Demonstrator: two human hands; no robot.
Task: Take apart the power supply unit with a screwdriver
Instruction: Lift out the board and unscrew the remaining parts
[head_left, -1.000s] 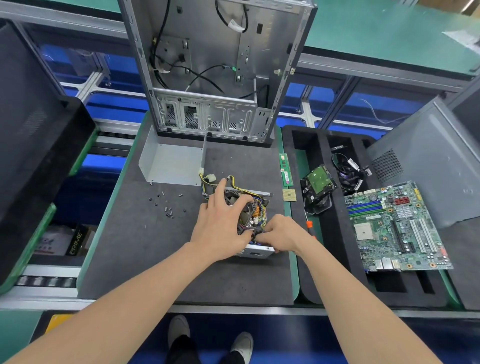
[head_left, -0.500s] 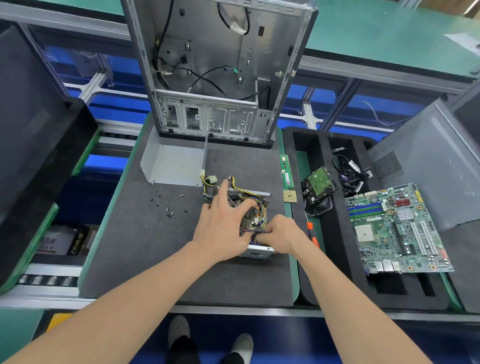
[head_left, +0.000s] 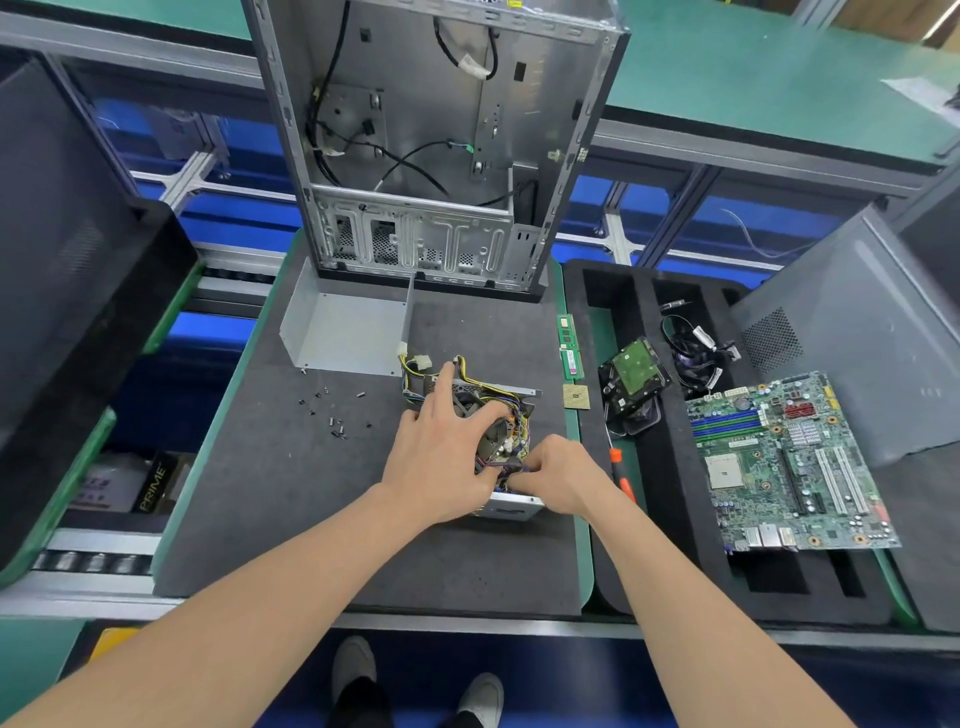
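Power supply unit (head_left: 511, 505): opened, on the dark mat of the desk (head_left: 291, 493), in front of the computer case (head_left: 441, 156); its yellow and black wires (head_left: 470, 370) spill out at the far end.
Left grip (head_left: 441, 457): on top of the unit, index finger stretched forward, thumb and other fingers bent around the black fan (head_left: 492, 434), grasping it.
Right grip (head_left: 558, 478): at the unit's near right corner, fingertips pinching a dark wire bundle (head_left: 511, 469).
Screwdriver (head_left: 616, 457): orange handle, lying in the foam tray (head_left: 670, 493) just beside the right wrist, not held.
Unit cover (head_left: 345, 332): bent grey sheet metal, left of the unit, against the case.
Screws (head_left: 337, 428): loose on the mat, left of the unit.
Tray contents: hard drive (head_left: 634, 374), cables (head_left: 696, 353), motherboard (head_left: 784, 462).
Between mat and tray: RAM stick (head_left: 569, 345), CPU (head_left: 576, 397).
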